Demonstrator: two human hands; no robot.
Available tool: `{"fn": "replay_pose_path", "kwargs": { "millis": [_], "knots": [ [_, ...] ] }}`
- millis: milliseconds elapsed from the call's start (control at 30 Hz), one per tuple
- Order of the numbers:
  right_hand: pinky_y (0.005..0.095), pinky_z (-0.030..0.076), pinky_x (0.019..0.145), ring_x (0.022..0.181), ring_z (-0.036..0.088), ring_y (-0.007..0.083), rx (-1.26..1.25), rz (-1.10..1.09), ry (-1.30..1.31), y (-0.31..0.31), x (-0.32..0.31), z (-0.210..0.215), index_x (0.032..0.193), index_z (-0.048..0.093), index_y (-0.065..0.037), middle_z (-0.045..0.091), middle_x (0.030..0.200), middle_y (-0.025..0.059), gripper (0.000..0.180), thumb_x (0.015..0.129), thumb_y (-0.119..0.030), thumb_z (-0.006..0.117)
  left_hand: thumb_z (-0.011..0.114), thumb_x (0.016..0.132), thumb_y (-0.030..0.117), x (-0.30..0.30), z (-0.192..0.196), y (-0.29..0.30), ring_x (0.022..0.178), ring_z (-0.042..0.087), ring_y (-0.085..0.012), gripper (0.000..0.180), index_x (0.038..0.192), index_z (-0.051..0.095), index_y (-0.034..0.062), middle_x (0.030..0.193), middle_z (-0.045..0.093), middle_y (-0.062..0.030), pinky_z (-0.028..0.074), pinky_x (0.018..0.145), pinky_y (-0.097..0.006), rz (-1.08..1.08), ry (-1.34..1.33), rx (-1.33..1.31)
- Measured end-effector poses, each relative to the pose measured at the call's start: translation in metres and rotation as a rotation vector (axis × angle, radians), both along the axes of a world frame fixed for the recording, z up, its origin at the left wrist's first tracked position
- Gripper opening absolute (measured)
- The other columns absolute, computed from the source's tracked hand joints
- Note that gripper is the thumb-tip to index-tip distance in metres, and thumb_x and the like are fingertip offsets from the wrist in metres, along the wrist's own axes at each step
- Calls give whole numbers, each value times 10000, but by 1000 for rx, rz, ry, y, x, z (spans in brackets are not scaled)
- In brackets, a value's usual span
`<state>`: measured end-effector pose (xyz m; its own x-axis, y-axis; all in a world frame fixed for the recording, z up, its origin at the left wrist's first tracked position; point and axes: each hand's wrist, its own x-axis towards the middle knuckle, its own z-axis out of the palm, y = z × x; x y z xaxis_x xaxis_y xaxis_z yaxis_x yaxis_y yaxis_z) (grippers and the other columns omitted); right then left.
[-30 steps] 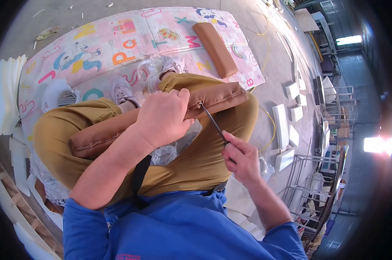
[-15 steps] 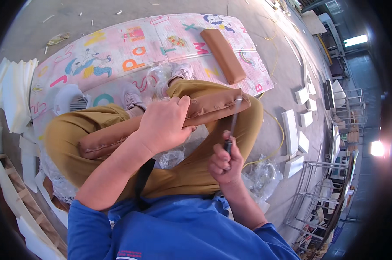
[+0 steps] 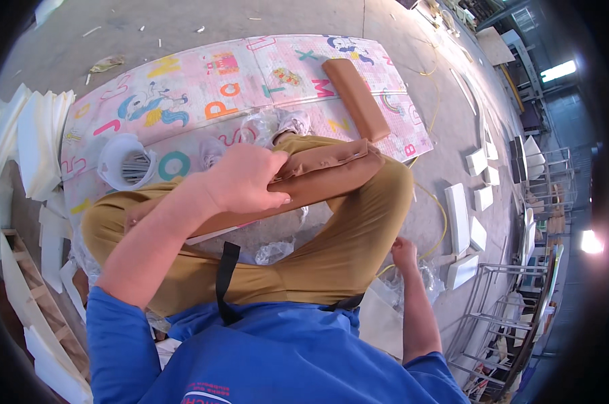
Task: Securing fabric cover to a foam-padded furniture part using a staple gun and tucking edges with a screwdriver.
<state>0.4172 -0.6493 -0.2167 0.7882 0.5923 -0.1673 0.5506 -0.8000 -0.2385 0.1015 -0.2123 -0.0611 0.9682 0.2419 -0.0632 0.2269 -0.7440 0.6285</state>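
I sit cross-legged with a long brown padded cushion (image 3: pixel 334 176) lying across my lap. My left hand (image 3: pixel 247 178) presses down on its middle and grips its upper seam edge. My right hand (image 3: pixel 404 253) is lowered beside my right thigh, close to crumpled clear plastic (image 3: pixel 431 279) on the floor. Its fingers are hidden behind my leg, so I cannot tell whether it holds anything. A second brown cushion (image 3: pixel 356 99) lies apart on the pink play mat (image 3: pixel 183 101) ahead of my knees.
A white tub (image 3: pixel 124 161) holding thin metal rods stands on the mat at my left. White foam sheets (image 3: pixel 35 135) are stacked at the left, white blocks (image 3: pixel 460 217) and metal frames (image 3: pixel 506 310) at the right. A yellow cord (image 3: pixel 441 222) runs along the floor.
My right hand, which held a thin dark tool at the cushion's right end, has dropped to the floor beside my thigh. My left hand keeps its grip on the cushion.
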Motion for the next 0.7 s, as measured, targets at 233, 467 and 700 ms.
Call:
{"fn": "replay_pose_path", "kwargs": {
  "millis": [233, 467, 700],
  "knots": [
    [307, 532, 756, 797, 652, 122, 595, -80, -62, 127, 33, 92, 1049, 721, 13, 739, 892, 84, 180, 917, -80, 642, 792, 699, 377, -7, 11, 16, 776, 659, -377, 437, 936, 624, 51, 788, 669, -163, 503, 688, -464, -143, -31, 81],
    [389, 519, 898, 1003, 644, 309, 574, 842, 176, 260, -126, 198, 1088, 696, -26, 665, 1084, 133, 366, 735, -45, 789, 775, 679, 355, 11, -5, -2, 796, 670, -366, 402, 930, 646, 69, 801, 681, -157, 522, 712, -460, -119, 101, 115],
    [390, 521, 843, 977, 630, 317, 491, 1078, 152, 289, -106, 198, 1072, 691, -41, 648, 1038, 113, 369, 726, -99, 806, 790, 670, 334, 3, 16, 3, 817, 674, -374, 564, 1138, 674, 42, 855, 689, -193, 528, 731, -424, -35, -10, -13]
  ]
}}
